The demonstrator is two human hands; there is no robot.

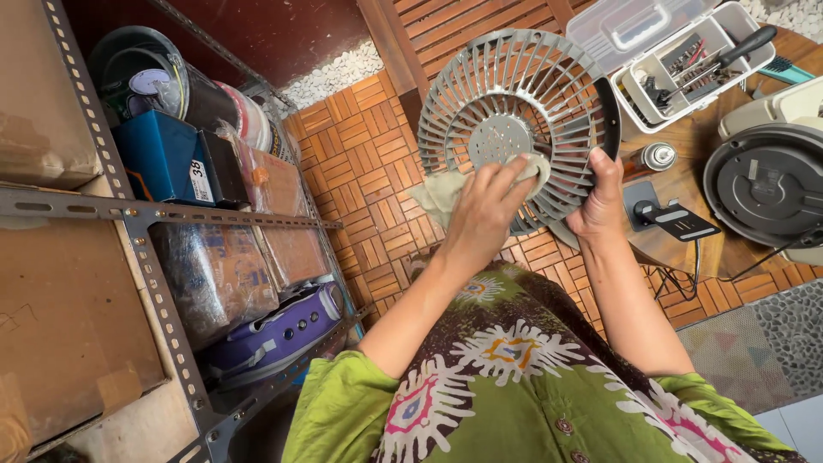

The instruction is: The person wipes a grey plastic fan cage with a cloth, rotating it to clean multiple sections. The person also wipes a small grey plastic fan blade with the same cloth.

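Note:
A round grey plastic fan grille (523,94) with radial slats is held up in front of me, above the wooden tile floor. My right hand (600,193) grips its lower right rim. My left hand (484,210) presses a pale crumpled cloth (446,190) against the grille's inner face, near the perforated centre disc. Both arms come out of green patterned sleeves at the bottom of the view.
A metal shelf rack (146,257) on the left holds cardboard boxes, a blue box, buckets and a purple bag. At right, a wooden table carries an open clear tool box (686,51), a spray can (656,156) and a dark grey fan body (767,184).

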